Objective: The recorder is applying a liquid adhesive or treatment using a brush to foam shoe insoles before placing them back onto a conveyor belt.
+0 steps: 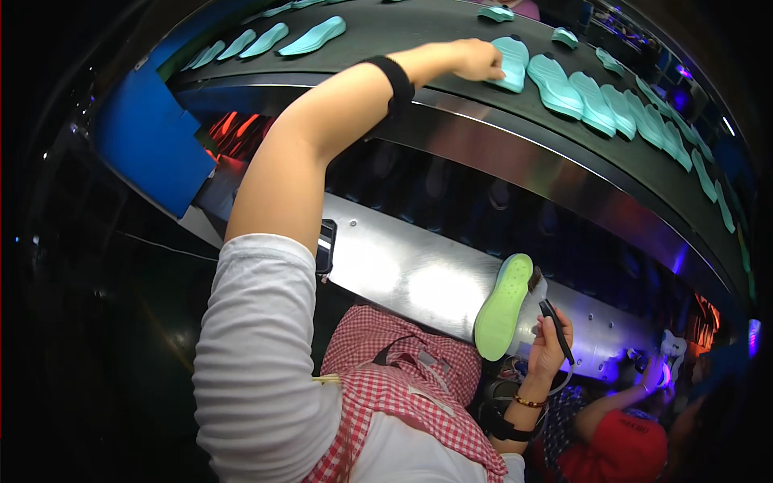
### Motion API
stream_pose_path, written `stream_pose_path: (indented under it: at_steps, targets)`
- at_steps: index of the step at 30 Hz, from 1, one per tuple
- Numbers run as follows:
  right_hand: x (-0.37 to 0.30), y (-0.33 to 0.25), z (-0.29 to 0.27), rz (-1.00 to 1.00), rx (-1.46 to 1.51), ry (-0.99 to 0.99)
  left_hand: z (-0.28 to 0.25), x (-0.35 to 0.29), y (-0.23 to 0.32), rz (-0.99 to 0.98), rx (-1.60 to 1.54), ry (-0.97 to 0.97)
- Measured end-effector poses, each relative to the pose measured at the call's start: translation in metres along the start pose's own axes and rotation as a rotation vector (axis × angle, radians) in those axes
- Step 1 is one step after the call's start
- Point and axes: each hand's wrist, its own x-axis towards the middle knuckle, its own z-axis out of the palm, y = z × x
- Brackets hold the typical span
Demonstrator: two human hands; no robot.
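Note:
My left hand point(481, 61) reaches across to the belt, its fingers closed at the edge of a turquoise shoe sole point(513, 64); the fingertips are partly hidden. My right hand point(551, 342), low on the right, is closed around the black handle of a brush point(555, 318). A thin pale tube runs down beside that hand. The dark bristles come close to the toe of a yellow-green shoe sole point(501, 310), which lies over the steel ledge with dotted marks on its upper part. Whether my right hand also touches this sole I cannot tell.
A dark conveyor belt point(403, 40) curves across the far side, carrying several more turquoise soles point(596, 105). Its metal rim stands above the steel ledge point(403, 262). A phone point(326, 245) sits at the ledge's left end. Another person in a red top point(616, 447) works at the lower right.

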Motion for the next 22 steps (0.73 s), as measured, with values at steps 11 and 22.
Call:
stream_pose_path:
  at_steps: [11,22]
  targets:
    - [-0.017,-0.015,0.015,-0.034,-0.037,-0.013,0.077,-0.201,0.059,-0.243,-1.813,0.962]
    - [-0.023,-0.004,0.058,0.064,0.036,-0.326,0.205,-0.282,0.112,-0.314,-2.253,-0.288]
